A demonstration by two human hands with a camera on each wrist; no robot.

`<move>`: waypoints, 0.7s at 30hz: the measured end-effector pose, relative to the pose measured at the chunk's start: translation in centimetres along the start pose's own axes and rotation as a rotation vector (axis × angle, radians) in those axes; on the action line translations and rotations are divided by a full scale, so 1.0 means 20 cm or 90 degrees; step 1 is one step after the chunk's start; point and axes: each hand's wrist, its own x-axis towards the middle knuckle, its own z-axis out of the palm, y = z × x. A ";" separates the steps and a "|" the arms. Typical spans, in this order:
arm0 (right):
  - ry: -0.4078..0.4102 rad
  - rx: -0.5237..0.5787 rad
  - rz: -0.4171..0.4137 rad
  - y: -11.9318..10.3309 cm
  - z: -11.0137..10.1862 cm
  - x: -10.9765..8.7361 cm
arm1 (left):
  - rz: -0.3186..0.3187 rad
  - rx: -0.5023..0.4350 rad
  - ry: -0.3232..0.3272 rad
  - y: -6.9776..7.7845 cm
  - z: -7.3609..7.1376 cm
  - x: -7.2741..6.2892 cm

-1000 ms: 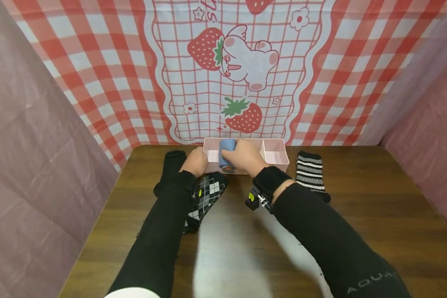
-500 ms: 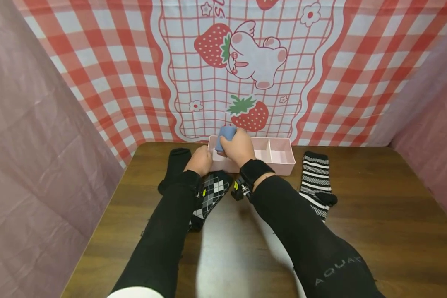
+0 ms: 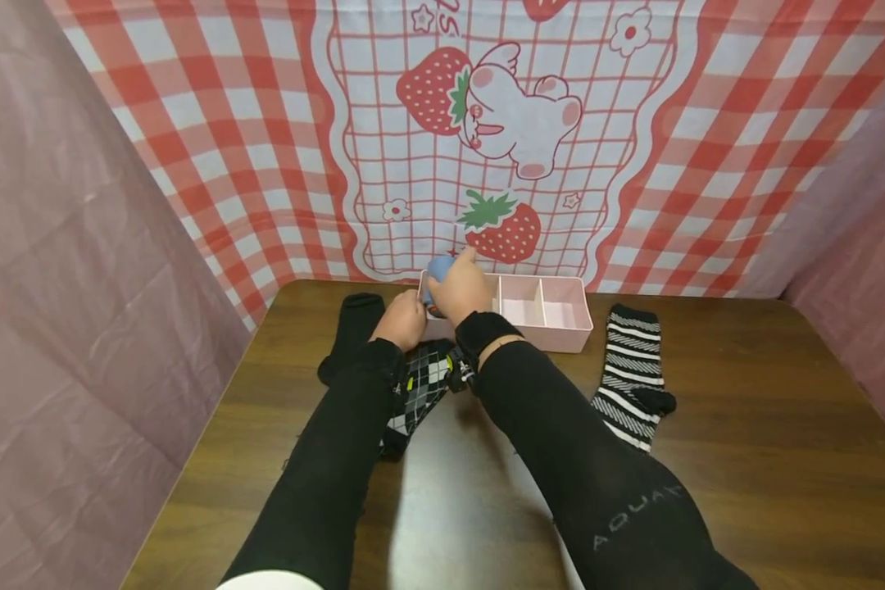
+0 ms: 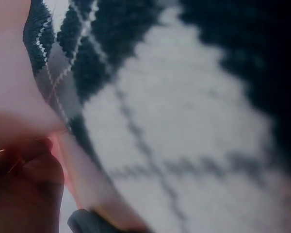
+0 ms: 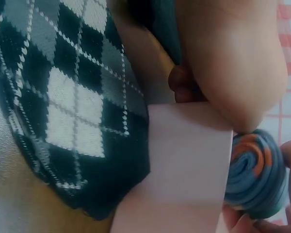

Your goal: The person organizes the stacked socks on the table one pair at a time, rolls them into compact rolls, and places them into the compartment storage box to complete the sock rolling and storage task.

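Note:
A pink divided box [image 3: 560, 338] stands at the back of the table. My left hand [image 3: 402, 319] grips its left front corner; in the right wrist view the curled fingers [image 5: 184, 87] sit against the box wall. Over the left-end compartment, my right hand [image 3: 460, 288] holds a rolled blue sock [image 3: 439, 268]. That rolled sock [image 5: 254, 170] shows a spiral end with orange bands, just behind the box rim. An argyle sock [image 3: 422, 389] lies in front of the box, partly under the left forearm, and fills much of the left wrist view.
A plain black sock [image 3: 356, 324] lies left of the box. On the right a black-and-white striped sock [image 3: 634, 369] lies flat. Behind the wooden table [image 3: 745, 426] hangs a red checked cloth [image 3: 265, 147] with strawberries.
My right hand has carried the rolled blue sock leftward and tipped it, to the box's left end, exposing the other compartments. My left hand keeps its hold on the corner. The head view has shifted slightly.

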 end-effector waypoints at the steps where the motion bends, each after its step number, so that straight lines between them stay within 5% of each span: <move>1: -0.007 -0.006 0.000 -0.01 0.00 0.01 | 0.000 -0.004 -0.005 0.00 0.00 0.00; 11: -0.034 -0.170 -0.039 -0.05 0.03 0.05 | 0.010 0.025 -0.009 0.03 0.00 -0.05; 21: -0.002 -0.197 -0.107 -0.02 0.08 0.10 | 0.005 0.015 0.018 0.01 0.01 -0.03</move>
